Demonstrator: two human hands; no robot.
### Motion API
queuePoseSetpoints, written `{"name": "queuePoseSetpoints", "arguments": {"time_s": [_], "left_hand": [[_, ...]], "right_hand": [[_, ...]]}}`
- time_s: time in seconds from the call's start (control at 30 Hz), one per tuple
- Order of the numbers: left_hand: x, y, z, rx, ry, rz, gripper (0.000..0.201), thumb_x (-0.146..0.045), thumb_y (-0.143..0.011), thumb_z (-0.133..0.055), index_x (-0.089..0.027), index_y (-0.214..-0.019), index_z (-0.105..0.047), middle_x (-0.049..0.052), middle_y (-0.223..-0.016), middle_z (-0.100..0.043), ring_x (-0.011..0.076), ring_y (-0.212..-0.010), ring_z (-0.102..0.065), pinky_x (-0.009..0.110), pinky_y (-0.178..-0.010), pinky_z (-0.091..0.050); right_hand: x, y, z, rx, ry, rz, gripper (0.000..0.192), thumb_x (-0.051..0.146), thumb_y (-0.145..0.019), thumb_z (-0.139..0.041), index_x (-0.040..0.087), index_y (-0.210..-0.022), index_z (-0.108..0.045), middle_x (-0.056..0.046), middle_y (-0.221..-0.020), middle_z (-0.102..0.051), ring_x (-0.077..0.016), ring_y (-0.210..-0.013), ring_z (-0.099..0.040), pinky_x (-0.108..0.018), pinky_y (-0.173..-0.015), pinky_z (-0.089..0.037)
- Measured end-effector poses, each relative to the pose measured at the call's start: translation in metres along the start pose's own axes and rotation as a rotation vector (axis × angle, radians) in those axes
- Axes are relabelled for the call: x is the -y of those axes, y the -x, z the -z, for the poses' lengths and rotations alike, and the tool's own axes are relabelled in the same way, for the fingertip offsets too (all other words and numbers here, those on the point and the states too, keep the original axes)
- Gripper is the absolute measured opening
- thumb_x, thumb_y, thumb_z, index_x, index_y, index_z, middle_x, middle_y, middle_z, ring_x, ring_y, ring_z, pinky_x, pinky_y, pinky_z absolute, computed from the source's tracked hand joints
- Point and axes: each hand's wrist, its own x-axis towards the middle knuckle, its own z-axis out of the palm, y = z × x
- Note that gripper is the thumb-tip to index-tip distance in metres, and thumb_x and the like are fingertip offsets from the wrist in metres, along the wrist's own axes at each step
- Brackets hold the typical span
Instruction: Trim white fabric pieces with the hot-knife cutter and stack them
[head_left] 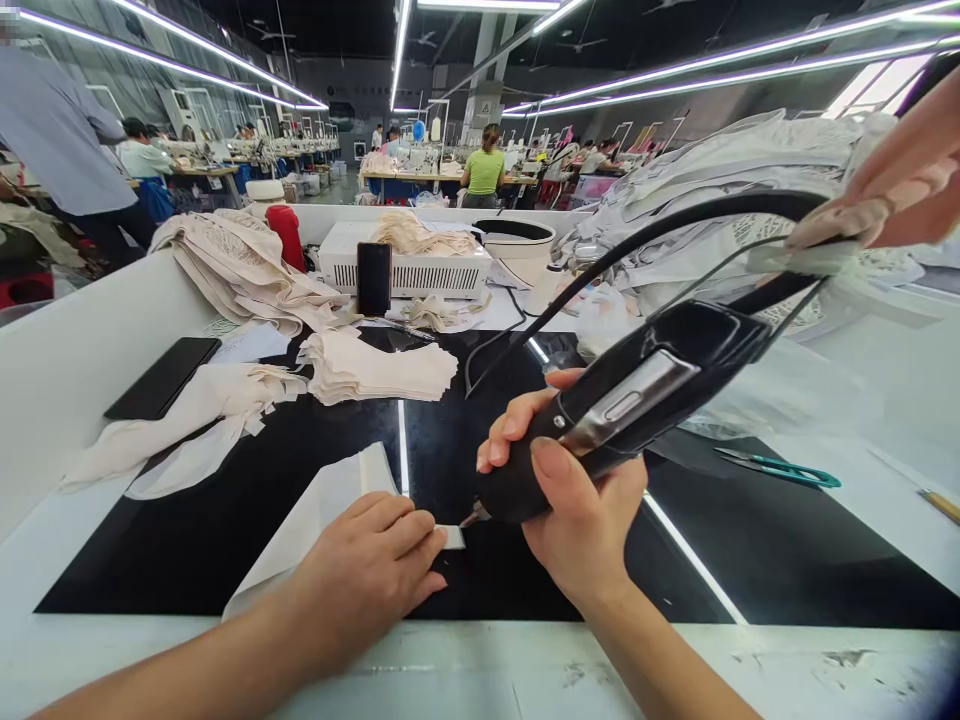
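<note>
Fingers of the left hand lie flat and together on a pale fabric piece, pinning it to the black glossy worktop near the front edge. Just beside them, the right hand wraps tightly around a black handheld cutting tool, whose metal tip meets the small white end of the fabric at the left fingertips. A thick black cable arcs up from the tool's rear toward the upper right, where another person's hand shows at the frame edge. To the right lie teal-handled scissors. Further back sit a stack of cut beige pieces, a dark phone on the left and a white box-shaped machine. Beyond, people sit at rows of sewing stations.
</note>
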Motion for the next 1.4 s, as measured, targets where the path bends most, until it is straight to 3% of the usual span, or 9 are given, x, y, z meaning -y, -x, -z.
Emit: {"name": "queuePoseSetpoints", "arguments": {"time_s": [0.33, 0.7, 1.2, 1.4], "left_hand": [[-0.001, 0.001, 0.002, -0.023, -0.001, 0.011, 0.02, -0.028, -0.114, -0.06, -0.01, -0.119, -0.069, 0.007, -0.105, -0.076, 0.0231, -0.091, -0.072, 0.036, -0.079, -0.06], [-0.006, -0.003, 0.004, -0.061, -0.013, 0.029, 0.037, -0.029, -0.121, -0.038, -0.011, -0.114, -0.07, 0.008, -0.101, -0.076, 0.0228, -0.086, -0.073, 0.036, -0.076, -0.062], [-0.009, -0.001, 0.004, -0.018, 0.014, 0.049, 0.021, -0.029, -0.112, -0.065, -0.009, -0.118, -0.07, 0.009, -0.106, -0.076, 0.0234, -0.091, -0.073, 0.036, -0.08, -0.064], [-0.01, 0.0, 0.005, -0.019, 0.017, 0.06, 0.023, -0.029, -0.114, -0.058, -0.009, -0.117, -0.07, 0.009, -0.105, -0.075, 0.0238, -0.09, -0.073, 0.037, -0.078, -0.064]], "right_hand": [[0.001, -0.002, -0.002, -0.009, 0.015, 0.006, 0.041, 0.042, -0.086, -0.093, 0.03, -0.116, -0.067, 0.006, -0.081, -0.071, -0.0132, -0.058, -0.066, -0.028, -0.054, -0.058], [0.001, 0.0, -0.002, -0.01, 0.032, 0.008, 0.042, 0.044, -0.086, -0.092, 0.03, -0.117, -0.066, 0.006, -0.081, -0.071, -0.0138, -0.058, -0.066, -0.029, -0.053, -0.058], [0.001, -0.001, -0.004, -0.03, 0.045, 0.0, 0.04, 0.042, -0.086, -0.092, 0.029, -0.114, -0.066, 0.006, -0.079, -0.07, -0.0142, -0.057, -0.066, -0.03, -0.053, -0.058], [0.0, -0.001, -0.003, -0.013, 0.041, 0.019, 0.041, 0.041, -0.087, -0.091, 0.029, -0.117, -0.065, 0.005, -0.081, -0.07, -0.0151, -0.058, -0.066, -0.031, -0.053, -0.058]]}}
